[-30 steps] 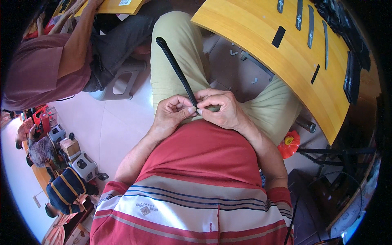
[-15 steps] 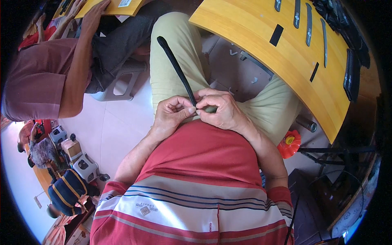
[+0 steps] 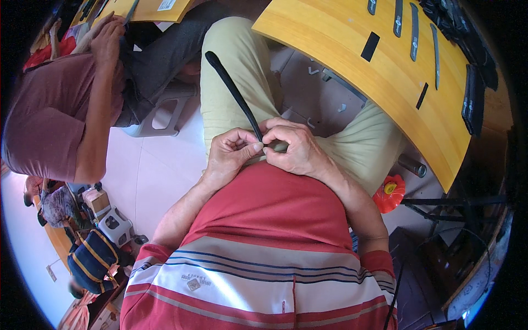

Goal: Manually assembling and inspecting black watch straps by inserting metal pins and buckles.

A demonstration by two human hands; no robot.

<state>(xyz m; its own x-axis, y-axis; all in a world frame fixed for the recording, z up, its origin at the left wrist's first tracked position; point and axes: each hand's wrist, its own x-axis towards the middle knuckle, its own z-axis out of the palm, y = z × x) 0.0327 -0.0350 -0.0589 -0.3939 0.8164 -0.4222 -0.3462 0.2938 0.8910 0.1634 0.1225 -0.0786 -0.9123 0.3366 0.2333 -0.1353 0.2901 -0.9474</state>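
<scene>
A narrow black fabric-like strip (image 3: 235, 91) with a rounded far end slants up and to the left over my thigh. My left hand (image 3: 230, 157) pinches its near end between thumb and fingers. Pressed up against it, my right hand (image 3: 292, 147) is closed with thumb and fingertips on the same end, its other fingers curled. The fingers cover the exact spot where both hands meet, just above my lap, so the detail there is hidden.
A curved yellow wooden table (image 3: 341, 38) at the upper right bears several dark grey strips (image 3: 414, 38), small black pieces (image 3: 370, 47) and black bundles (image 3: 469, 99). A red flower-shaped item (image 3: 389, 193) lies below it. At the left, a co-worker (image 3: 55, 121) sits on a grey stool (image 3: 165, 118).
The strip's far end has swung slightly left and down; both my hands keep their hold almost in place. At the left, the co-worker's arm has shifted and the hands have come together.
</scene>
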